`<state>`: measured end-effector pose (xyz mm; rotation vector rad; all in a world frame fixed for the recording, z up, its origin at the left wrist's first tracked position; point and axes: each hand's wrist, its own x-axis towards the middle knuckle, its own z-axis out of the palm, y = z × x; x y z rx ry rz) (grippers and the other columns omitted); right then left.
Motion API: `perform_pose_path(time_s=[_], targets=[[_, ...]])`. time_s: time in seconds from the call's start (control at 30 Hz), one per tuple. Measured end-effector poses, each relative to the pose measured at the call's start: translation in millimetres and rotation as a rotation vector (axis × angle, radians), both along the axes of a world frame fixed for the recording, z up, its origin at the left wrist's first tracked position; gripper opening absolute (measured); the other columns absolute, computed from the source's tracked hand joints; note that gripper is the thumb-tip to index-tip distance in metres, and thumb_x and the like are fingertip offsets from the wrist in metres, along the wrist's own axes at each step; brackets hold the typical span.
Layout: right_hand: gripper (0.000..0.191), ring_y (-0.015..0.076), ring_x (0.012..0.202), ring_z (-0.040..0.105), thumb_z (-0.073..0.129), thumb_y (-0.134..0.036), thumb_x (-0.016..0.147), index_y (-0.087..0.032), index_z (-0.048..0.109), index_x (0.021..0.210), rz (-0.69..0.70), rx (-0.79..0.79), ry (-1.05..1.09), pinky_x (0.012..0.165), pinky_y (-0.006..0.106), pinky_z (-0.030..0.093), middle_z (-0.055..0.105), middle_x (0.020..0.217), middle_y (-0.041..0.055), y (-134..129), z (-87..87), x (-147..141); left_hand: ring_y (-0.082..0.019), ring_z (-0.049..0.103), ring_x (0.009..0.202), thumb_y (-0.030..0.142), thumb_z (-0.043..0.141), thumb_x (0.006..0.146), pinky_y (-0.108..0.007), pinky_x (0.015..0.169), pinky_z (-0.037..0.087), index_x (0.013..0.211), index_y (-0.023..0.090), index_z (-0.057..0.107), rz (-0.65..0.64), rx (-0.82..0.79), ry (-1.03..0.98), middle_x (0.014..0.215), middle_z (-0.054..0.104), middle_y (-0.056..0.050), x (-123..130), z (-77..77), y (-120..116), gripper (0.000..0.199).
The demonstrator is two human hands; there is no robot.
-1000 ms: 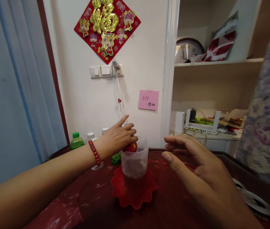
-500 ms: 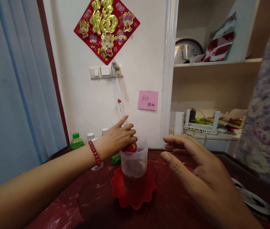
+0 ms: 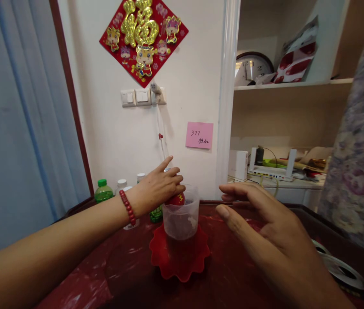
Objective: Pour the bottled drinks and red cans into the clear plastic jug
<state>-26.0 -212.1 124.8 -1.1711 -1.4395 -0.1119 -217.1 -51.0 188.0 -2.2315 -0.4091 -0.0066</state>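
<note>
My left hand [image 3: 159, 184], with a red bead bracelet on its wrist, reaches in from the left. Its fingers curl over a red can [image 3: 178, 199] with yellow characters, mostly hidden under the hand, at the rim of a clear plastic cup [image 3: 182, 219]. The index finger sticks out. Dark red shows through the cup's lower part; I cannot tell if that is liquid. The cup stands upright on a red scalloped dish [image 3: 182, 272]. My right hand [image 3: 265, 231] hovers to the right of the cup, fingers apart and holding nothing.
Behind my left forearm stand a green-capped bottle [image 3: 102, 191], several white-capped bottles [image 3: 122, 184] and another green bottle [image 3: 156, 213]. Cans [image 3: 343, 272] stand at the right front. A dark red table [image 3: 130, 270] meets the wall; a shelf holds a router [image 3: 270, 171].
</note>
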Motion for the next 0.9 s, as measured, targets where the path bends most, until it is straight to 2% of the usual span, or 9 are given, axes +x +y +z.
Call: perform_pose_path(time_s=[0.33, 0.57, 0.73, 0.9], targets=[[0.021, 0.02, 0.099, 0.073, 0.066, -0.045, 0.098, -0.037, 0.071, 0.117, -0.008, -0.004, -0.012, 0.086, 0.036, 0.059, 0.074, 0.115, -0.002, -3, 0.6, 1, -0.024, 0.06, 0.125, 0.019, 0.06, 0.106, -0.059, 0.13, 0.019, 0.111, 0.027, 0.072, 0.014, -0.012, 0.013, 0.112, 0.076, 0.0, 1, -1.1, 2, 0.016], [0.022, 0.0213, 0.098, 0.076, 0.065, -0.045, 0.097, -0.035, 0.072, 0.115, -0.015, -0.008, -0.062, 0.082, 0.035, 0.062, 0.077, 0.114, 0.0, -3, 2.0, 2, -0.028, 0.061, 0.124, 0.013, 0.059, 0.104, -0.061, 0.126, 0.022, 0.125, 0.026, 0.068, -0.029, 0.081, -0.16, 0.122, 0.074, -0.004, -6, 2.7, 18, 0.027], [0.024, 0.0224, 0.099, 0.077, 0.063, -0.048, 0.098, -0.036, 0.072, 0.116, -0.038, -0.027, -0.138, 0.08, 0.033, 0.063, 0.078, 0.116, 0.0011, -6, 3.8, 8, -0.03, 0.061, 0.124, 0.007, 0.056, 0.101, -0.061, 0.121, 0.028, 0.131, 0.026, 0.064, -0.012, 0.022, -0.239, 0.126, 0.073, -0.006, -11, -0.3, 24, 0.036], [0.023, 0.0205, 0.098, 0.078, 0.061, -0.047, 0.101, -0.036, 0.07, 0.118, -0.029, -0.013, -0.16, 0.078, 0.029, 0.064, 0.078, 0.116, -0.0001, -2, -1.1, 9, -0.03, 0.06, 0.125, 0.002, 0.061, 0.092, -0.061, 0.12, 0.031, 0.137, 0.028, 0.061, 0.02, -0.128, -0.262, 0.129, 0.073, -0.005, -10, -6.9, 20, 0.051]])
